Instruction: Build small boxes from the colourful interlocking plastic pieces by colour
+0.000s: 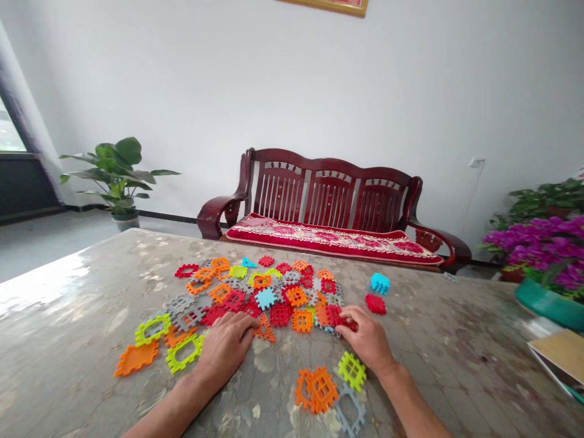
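A spread of interlocking plastic building panels with toothed edges lies on the table, in red, orange, grey, lime and blue. My left hand [228, 340] rests palm down at the near left of the pile, its fingers stretched out. Close by its fingertips is a small orange panel [265, 328]; a lime frame panel [186, 353] lies beside its wrist. At the pile's right edge my right hand [367, 337] has thumb and fingers closed around a red panel [350, 324], partly hidden by the fingers. A light blue panel [266, 298] lies mid-pile.
Nearer me are orange window panels [322, 389], a lime one [352, 370] and a grey frame [350, 412]. Blue panels [380, 283] and a red panel [376, 303] lie apart at right. A flower pot [547, 304] stands on the right; a wooden bench [328, 182] is behind the table.
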`<act>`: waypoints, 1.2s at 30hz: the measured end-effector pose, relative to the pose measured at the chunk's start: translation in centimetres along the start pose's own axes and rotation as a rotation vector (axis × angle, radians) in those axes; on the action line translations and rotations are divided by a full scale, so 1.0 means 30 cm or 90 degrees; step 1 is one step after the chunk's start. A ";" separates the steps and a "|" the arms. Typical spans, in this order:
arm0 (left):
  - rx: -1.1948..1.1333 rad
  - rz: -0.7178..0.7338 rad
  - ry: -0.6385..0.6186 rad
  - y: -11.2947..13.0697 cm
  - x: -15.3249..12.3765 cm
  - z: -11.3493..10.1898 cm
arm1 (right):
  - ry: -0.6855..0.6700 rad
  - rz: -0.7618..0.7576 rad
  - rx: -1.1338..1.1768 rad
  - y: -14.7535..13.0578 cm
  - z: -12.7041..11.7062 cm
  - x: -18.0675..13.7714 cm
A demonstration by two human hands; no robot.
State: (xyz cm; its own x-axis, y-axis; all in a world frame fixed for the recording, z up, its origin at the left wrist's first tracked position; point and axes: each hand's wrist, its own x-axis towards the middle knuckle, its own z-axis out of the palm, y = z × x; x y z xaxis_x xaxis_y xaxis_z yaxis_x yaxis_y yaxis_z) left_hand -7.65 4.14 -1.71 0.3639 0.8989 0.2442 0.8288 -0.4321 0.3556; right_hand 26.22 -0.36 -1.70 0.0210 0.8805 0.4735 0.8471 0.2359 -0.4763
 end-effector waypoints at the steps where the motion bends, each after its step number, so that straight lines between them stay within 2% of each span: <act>1: -0.001 0.000 0.001 0.000 0.000 0.000 | -0.005 0.002 -0.009 0.004 -0.002 0.001; 5: -0.002 0.006 0.006 -0.004 0.000 0.005 | 0.000 0.002 -0.029 0.034 -0.002 0.015; 13: 0.001 0.007 0.001 -0.001 0.002 0.002 | -0.078 0.048 -0.005 0.071 0.032 0.036; 17: -0.001 0.011 0.004 -0.005 0.003 0.003 | -0.058 0.043 0.018 0.061 0.040 0.037; 20: -0.007 0.013 0.011 -0.010 0.003 0.007 | 0.006 0.052 0.065 0.089 0.039 0.045; 24: -0.016 0.014 0.019 -0.010 0.002 0.008 | 0.166 0.184 0.120 0.198 0.005 0.078; 26: -0.015 0.013 0.017 -0.008 0.003 0.007 | 0.218 0.249 0.114 0.272 -0.028 0.095; 31: -0.010 0.012 0.006 -0.008 0.004 0.003 | 0.205 0.270 0.098 0.435 -0.108 0.101; 36: -0.007 0.011 0.005 -0.014 0.004 0.008 | 0.175 0.258 0.142 0.508 -0.116 0.079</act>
State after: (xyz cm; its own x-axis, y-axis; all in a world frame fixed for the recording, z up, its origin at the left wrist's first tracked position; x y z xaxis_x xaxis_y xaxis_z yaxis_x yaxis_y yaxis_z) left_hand -7.86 4.45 -2.05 0.3741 0.8908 0.2578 0.8177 -0.4480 0.3615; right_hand 41.03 3.89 -5.27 0.4860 0.7863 0.3816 0.6094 0.0082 -0.7929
